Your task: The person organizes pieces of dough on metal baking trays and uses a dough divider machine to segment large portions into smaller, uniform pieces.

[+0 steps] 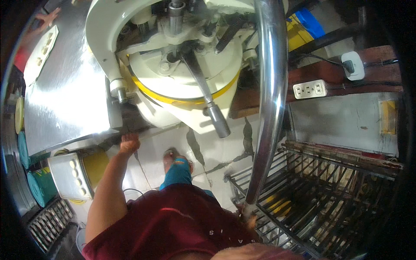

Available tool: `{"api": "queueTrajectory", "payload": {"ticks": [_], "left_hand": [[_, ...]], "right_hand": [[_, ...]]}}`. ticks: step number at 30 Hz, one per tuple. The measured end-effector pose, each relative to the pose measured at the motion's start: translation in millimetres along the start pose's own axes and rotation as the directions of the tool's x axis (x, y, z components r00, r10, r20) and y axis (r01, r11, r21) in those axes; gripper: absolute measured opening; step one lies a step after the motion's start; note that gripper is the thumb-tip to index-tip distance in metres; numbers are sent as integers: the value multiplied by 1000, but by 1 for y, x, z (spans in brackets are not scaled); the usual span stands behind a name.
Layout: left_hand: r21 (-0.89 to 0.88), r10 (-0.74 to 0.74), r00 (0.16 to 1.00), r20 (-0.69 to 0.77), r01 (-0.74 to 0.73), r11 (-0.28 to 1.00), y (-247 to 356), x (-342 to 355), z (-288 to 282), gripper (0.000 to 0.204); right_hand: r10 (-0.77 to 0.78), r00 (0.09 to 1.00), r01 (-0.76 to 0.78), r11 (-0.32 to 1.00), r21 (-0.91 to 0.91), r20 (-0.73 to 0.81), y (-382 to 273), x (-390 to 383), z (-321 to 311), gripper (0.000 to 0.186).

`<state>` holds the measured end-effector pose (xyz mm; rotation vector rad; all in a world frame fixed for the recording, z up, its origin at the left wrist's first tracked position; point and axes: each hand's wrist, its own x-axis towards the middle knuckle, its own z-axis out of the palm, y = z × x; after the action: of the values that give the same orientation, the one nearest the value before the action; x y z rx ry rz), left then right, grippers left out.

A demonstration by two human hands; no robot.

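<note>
My left hand (129, 144) is low, just off the front corner of the shiny steel table (69, 99), its fingers curled and nothing visible in them. On the other side, a long chrome lever (273, 78) runs down from the top to my right side. My right hand (250, 222) is around its lower end, mostly hidden by my sleeve. In front of me stands a cream-coloured press (151, 91), with a round head, a yellow ring and a shorter handle (216, 119) with a grey grip.
Another person's hand (45, 18) is beyond a white tray (41, 56) with small lumps on it, at the far left. A dark metal rack (303, 182) stands close on the right, below a socket strip (310, 89). A square tin (71, 175) is by my left forearm.
</note>
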<state>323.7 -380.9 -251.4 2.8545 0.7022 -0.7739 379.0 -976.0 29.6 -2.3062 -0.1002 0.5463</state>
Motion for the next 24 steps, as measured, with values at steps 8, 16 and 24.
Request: {"api": "queueTrajectory", "payload": {"ticks": [8,16,24], "left_hand": [[-102,111,970,-215,-135,986,-17,-9,21,23],[-83,74,992,-101,-83,993,-2,-17,-11,23],[-58,35,967,-252,-51,997,2,-15,-14,18]], "right_hand": [[145,986,-162,929,332,77,-18,7,-5,35],[-62,997,57,994,98,49,0,49,2,34],[-158,981,155,987,36,112,-3,98,8,33]]}}
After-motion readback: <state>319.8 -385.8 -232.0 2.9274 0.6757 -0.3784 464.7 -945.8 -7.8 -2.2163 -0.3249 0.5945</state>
